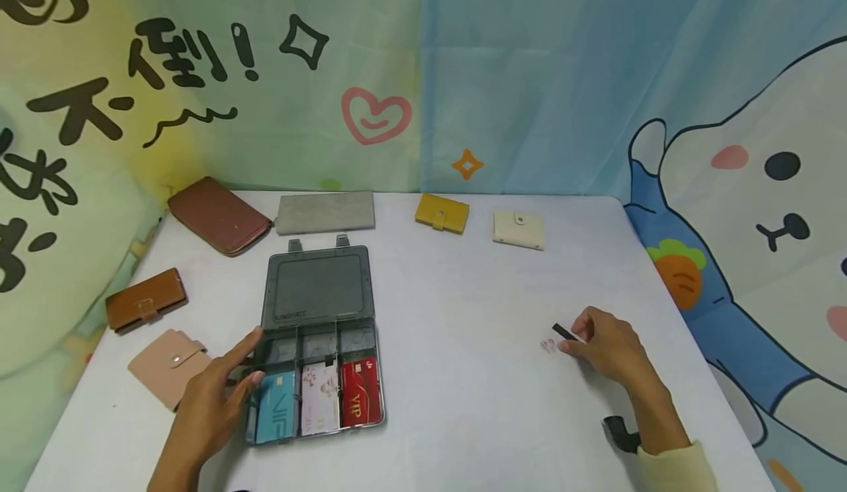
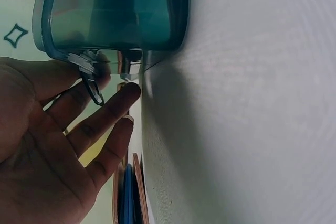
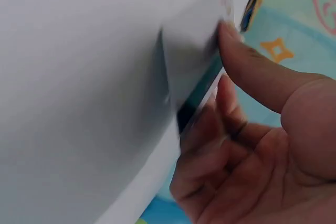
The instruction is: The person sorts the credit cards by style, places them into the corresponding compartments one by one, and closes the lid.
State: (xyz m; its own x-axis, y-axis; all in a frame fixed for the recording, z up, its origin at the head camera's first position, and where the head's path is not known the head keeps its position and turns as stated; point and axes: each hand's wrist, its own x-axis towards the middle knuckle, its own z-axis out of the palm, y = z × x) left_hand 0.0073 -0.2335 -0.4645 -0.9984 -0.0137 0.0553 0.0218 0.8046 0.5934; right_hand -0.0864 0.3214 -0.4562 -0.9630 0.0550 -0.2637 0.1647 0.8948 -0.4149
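A grey see-through box [image 1: 317, 323] lies with its lid [image 1: 320, 284] folded back. In its front compartments sit a blue card [image 1: 276, 407], a pale floral card [image 1: 320, 398] and a red VIP card [image 1: 361, 393]. My left hand [image 1: 215, 404] touches the box's left side, index finger stretched out and thumb at the rim; in the left wrist view its other fingers extend beside the clasp [image 2: 92, 85]. Far to the right, my right hand [image 1: 605, 345] pinches a white card [image 3: 194, 40] with a black stripe between thumb and fingers, tilted close over the table.
A pink card holder [image 1: 168, 367] and a brown wallet [image 1: 147, 301] lie left of the box. Along the back are a dark brown wallet [image 1: 218, 216], a grey wallet [image 1: 324, 212], a yellow card holder [image 1: 442, 213] and a cream one [image 1: 519, 229]. Printed curtains [image 1: 529, 73] surround the table.
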